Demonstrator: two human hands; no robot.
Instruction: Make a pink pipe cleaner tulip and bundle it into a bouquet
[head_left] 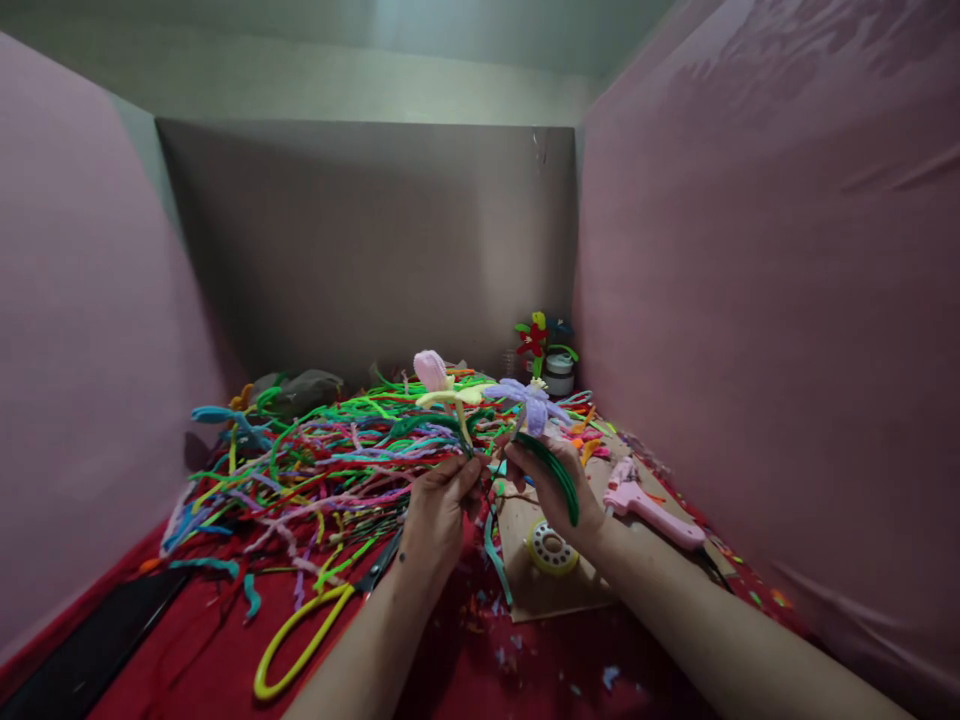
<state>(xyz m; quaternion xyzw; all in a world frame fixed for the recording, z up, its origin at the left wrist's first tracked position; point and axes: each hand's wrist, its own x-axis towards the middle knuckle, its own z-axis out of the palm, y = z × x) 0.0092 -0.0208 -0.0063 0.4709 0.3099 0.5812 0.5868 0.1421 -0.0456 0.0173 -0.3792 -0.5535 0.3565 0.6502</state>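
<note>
My left hand (437,508) pinches the stem of a pipe-cleaner flower with a pale pink bud (430,370) and light yellow petals (456,398). A dark green leaf (427,425) shows beside that stem. Close by on the right, my right hand (561,490) is closed on the stem of a purple pipe-cleaner flower (529,402). A long dark green looped leaf (559,475) bends over the back of this hand. Both sets of fingertips almost meet, and thin dark stem ends show between them. Where exactly the stems run inside the fingers is hidden.
Many coloured pipe cleaners (322,470) lie heaped on the red cloth (210,650). Yellow-handled scissors (300,640) lie at the left. A cardboard sheet (525,598) bears a yellow tape roll (553,547) and a pink glue gun (652,510). A red flower (533,339) stands behind.
</note>
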